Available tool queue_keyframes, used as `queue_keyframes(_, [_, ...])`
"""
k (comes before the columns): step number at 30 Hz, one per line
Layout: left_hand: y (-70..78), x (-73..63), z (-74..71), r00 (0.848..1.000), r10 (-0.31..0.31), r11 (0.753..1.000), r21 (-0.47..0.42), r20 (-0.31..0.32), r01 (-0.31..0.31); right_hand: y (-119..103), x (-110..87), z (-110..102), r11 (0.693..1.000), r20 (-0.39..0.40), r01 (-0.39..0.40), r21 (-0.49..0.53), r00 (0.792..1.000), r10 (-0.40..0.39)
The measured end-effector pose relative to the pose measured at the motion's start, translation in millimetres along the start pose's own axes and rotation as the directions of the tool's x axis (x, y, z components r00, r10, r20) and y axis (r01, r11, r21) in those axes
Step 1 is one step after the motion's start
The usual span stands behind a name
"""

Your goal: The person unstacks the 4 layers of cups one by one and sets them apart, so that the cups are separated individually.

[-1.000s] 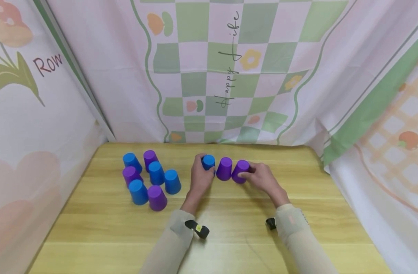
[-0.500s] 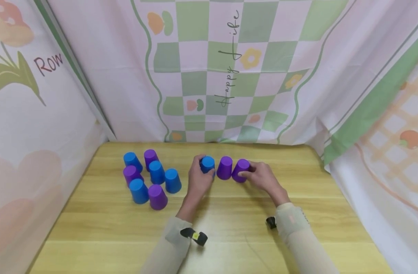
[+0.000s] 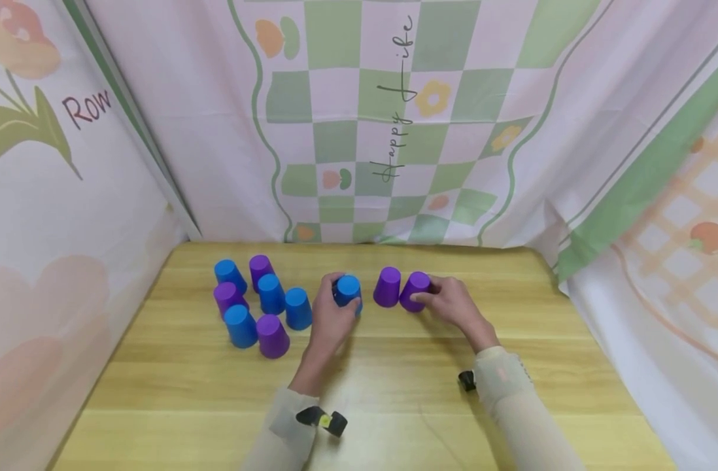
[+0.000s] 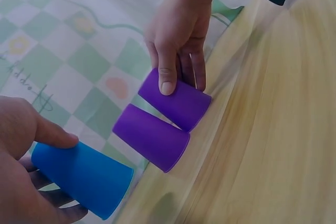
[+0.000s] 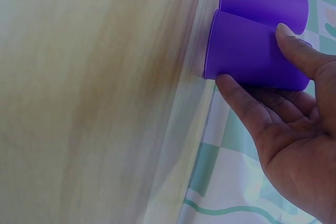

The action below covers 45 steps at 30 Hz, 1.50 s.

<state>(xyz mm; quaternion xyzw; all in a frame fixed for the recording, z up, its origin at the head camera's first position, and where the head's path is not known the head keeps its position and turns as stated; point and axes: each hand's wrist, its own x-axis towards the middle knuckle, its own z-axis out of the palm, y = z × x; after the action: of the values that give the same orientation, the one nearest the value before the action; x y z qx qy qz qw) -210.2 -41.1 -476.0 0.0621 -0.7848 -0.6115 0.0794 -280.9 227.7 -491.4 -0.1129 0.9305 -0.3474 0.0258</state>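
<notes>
My left hand (image 3: 331, 322) grips an upside-down blue cup (image 3: 349, 286), thumb on the near side and fingers round the far side. In the left wrist view, a shadow lies on the table a little off this cup's (image 4: 84, 179) rim. To its right, past a gap, an upside-down purple cup (image 3: 387, 288) stands untouched. Beside that one is a second purple cup (image 3: 414, 292), held by my right hand (image 3: 455, 306) between thumb and fingers. The right wrist view has the two purple cups close together, the held cup (image 5: 252, 51) with its rim at the tabletop.
On the left of the wooden table (image 3: 394, 386), several upside-down blue and purple cups stand in a loose cluster, the nearest a purple cup (image 3: 273, 337). A blue cup (image 3: 298, 309) from it is close to my left hand. A checkered curtain (image 3: 388, 131) hangs behind the table's back edge.
My left hand has drawn the blue cup leftward and slightly nearer to me, widening the gap to the middle purple cup. The right hand keeps its place on the other purple cup.
</notes>
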Motion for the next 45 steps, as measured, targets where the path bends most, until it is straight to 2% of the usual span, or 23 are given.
queue_keyframes(6, [0.1,-8.7,-7.5,1.000,0.019,1.000,-0.012,0.007,-0.019,1,0.5,1,1.000,0.001,0.002,-0.003,1.000,-0.002])
queue_keyframes(20, [-3.0,-22.6,-21.2,1.000,-0.015,1.000,0.013,-0.021,0.016,3,1.5,1,1.000,0.001,0.008,-0.005,1.000,-0.008])
queue_keyframes(27, [-2.9,-32.2,-29.7,1.000,0.011,1.000,0.028,-0.010,-0.011,4,0.2,0,1.000,0.004,-0.001,-0.004,1.000,0.001])
queue_keyframes(31, [-6.4,-39.0,-34.7,1.000,0.027,0.999,0.044,-0.010,-0.027,3,0.8,-1,1.000,0.007,0.004,-0.011,1.000,-0.004])
queue_keyframes(38, [-12.2,-49.7,-42.2,1.000,-0.023,0.996,0.086,-0.010,0.024,2,1.6,-2,1.000,0.008,0.013,-0.015,1.000,-0.013])
queue_keyframes(45, [-24.6,-56.3,-52.2,0.999,-0.013,0.992,0.124,-0.037,0.017,1,2.2,0,1.000,0.007,0.007,-0.014,1.000,-0.007])
